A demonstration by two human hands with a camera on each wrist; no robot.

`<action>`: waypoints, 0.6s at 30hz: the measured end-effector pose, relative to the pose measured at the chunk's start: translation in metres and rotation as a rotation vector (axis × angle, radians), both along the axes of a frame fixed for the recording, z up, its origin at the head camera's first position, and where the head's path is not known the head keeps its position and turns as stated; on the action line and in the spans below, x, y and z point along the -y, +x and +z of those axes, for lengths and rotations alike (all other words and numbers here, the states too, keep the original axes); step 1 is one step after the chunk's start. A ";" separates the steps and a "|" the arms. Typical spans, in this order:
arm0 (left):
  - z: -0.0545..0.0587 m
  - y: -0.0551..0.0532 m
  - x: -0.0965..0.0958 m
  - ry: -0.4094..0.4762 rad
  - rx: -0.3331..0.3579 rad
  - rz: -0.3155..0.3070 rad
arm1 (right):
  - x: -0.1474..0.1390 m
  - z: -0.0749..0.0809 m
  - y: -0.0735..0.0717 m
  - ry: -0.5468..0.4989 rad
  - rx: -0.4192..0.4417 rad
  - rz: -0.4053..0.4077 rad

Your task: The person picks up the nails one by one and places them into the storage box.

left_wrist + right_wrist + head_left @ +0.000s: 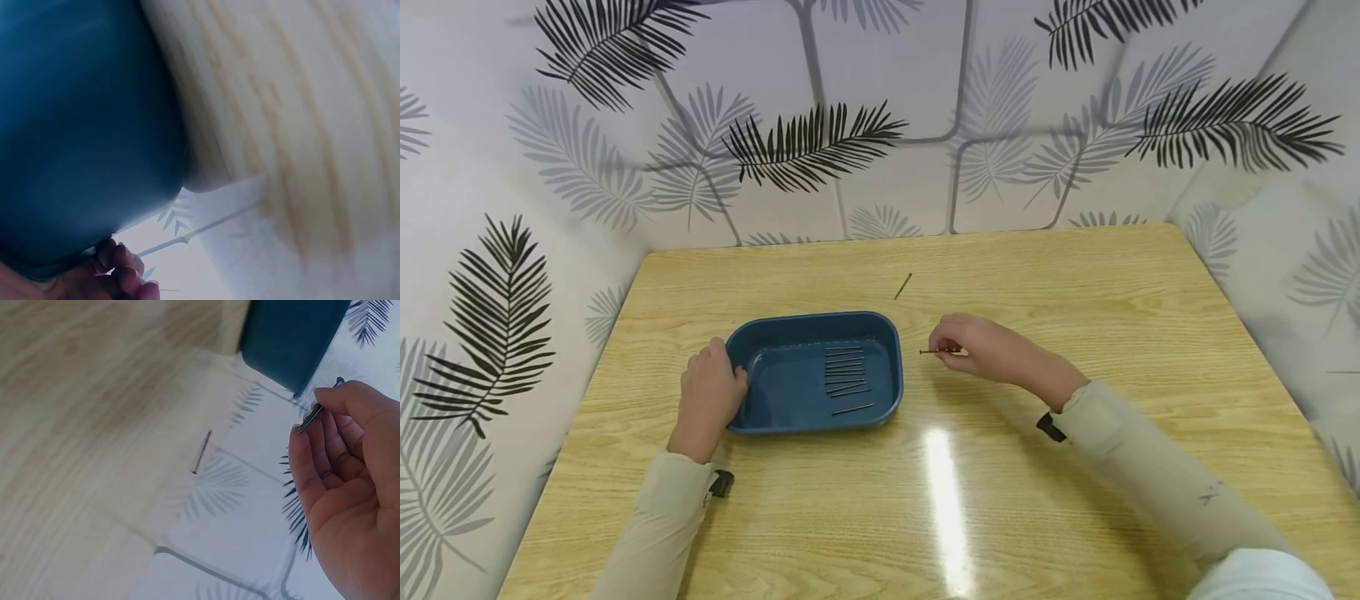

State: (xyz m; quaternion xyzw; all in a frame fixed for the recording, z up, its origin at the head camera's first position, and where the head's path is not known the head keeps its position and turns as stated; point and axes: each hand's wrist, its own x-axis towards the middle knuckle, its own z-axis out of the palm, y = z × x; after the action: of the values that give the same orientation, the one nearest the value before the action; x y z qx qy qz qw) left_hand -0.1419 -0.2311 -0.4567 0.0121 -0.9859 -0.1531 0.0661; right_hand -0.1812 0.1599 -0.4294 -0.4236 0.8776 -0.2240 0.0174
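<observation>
A dark blue rectangular tray (790,415) stands on the table, with several thin nails (846,372) lying in its right half, most in a near-parallel row. My left hand (709,393) grips the tray's left rim; in the left wrist view its curled fingers (128,265) show at the rim's edge. Just right of the tray, my right hand (992,348) pinches a nail (320,405) between thumb and fingertips, its head pointing toward the tray. Another loose nail (903,286) lies on the table behind the tray's right end.
The light wood-grain table (1075,292) runs back to a wall (910,192) covered in leaf-patterned paper. A bright strip of reflected light (947,508) lies on the tabletop in front. Dark bands (1051,427) sit at both wrists.
</observation>
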 end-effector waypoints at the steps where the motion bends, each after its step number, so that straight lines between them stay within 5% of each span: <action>1: 0.000 0.000 0.000 -0.001 0.000 0.001 | 0.001 0.003 0.000 -0.013 -0.003 0.002; 18: -0.004 -0.001 0.001 -0.048 -0.033 0.005 | 0.048 0.014 0.012 -0.107 -0.091 0.192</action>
State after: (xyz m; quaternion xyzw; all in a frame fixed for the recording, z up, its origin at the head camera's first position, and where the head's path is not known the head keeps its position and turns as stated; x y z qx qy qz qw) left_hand -0.1430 -0.2321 -0.4604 0.0104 -0.9880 -0.1295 0.0831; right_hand -0.1696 0.1116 -0.4153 -0.5159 0.8195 -0.2484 -0.0239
